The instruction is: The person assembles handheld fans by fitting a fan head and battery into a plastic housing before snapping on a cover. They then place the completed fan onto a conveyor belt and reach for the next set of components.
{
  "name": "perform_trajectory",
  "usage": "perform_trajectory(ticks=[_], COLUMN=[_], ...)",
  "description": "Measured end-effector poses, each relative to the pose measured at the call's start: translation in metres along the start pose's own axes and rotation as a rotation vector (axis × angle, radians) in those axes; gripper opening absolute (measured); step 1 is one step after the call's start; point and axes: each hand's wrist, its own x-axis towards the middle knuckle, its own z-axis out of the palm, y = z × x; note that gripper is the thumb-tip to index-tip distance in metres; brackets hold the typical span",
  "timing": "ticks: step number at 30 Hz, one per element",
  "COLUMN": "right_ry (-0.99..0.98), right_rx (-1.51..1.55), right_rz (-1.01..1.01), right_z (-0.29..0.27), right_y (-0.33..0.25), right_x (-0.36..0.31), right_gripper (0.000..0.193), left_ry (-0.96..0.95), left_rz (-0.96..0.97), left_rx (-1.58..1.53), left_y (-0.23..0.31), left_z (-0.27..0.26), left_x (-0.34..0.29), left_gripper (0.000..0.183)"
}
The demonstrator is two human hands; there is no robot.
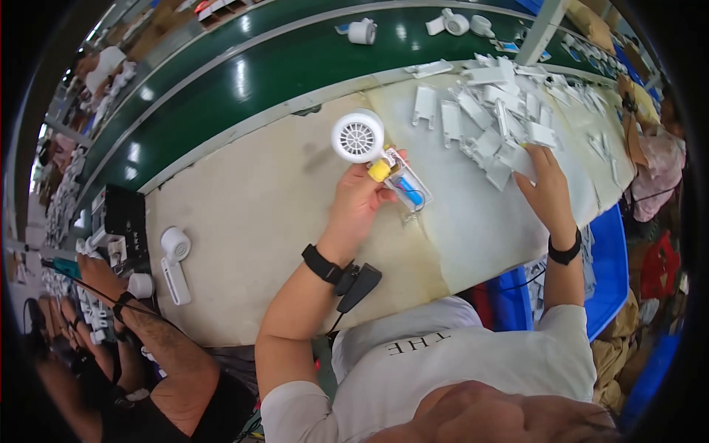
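My left hand [356, 203] grips a small white handheld fan [357, 137] near the middle of the worktable. Its round grille faces up, and its open handle shows a blue battery [408, 190] and thin wires. A yellow wrap [379, 171] shows at the thumb tip. Over the pile on the right, my right hand [545, 184] has thumb and fingers at the edges of a white plastic handle cover [517, 159]. Several similar white covers [473, 107] lie heaped beyond it; the fingers partly hide the nearest ones.
A finished-looking white fan [176, 244] lies on the table's left. Beyond the table runs a green conveyor belt [295, 63] carrying fan parts [362, 31]. A blue bin [609, 269] stands at the right edge. At left, a co-worker's hand [100, 277] is by a black box [118, 221].
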Motion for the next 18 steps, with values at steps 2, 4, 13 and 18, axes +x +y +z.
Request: perform_trajectory(ticks=[2,4,13,18], right_ry=[-0.062,-0.212,-0.089,-0.117], right_rx=[0.369,0.734,0.699,0.602], right_rz=[-0.140,-0.333,-0.569,-0.592], right_z=[0.004,0.004,0.038,0.041], right_y=[-0.031,-0.074,-0.113,-0.119], right_x=[0.000,0.002,0.006,0.010], right_gripper=[0.051,0.051,0.058,0.057], left_ry=[0.054,0.078,0.073,0.130], left_rz=[0.061,0.143,0.232,0.207], left_rx=[0.021,0.041,0.040,-0.014], left_y=[0.001,-0.003,-0.006,-0.005], left_z=[0.007,0.013,0.027,0.027], left_x=[-0.003,-0.006,-0.012,-0.013], left_gripper=[0.036,0.036,0.034,0.035])
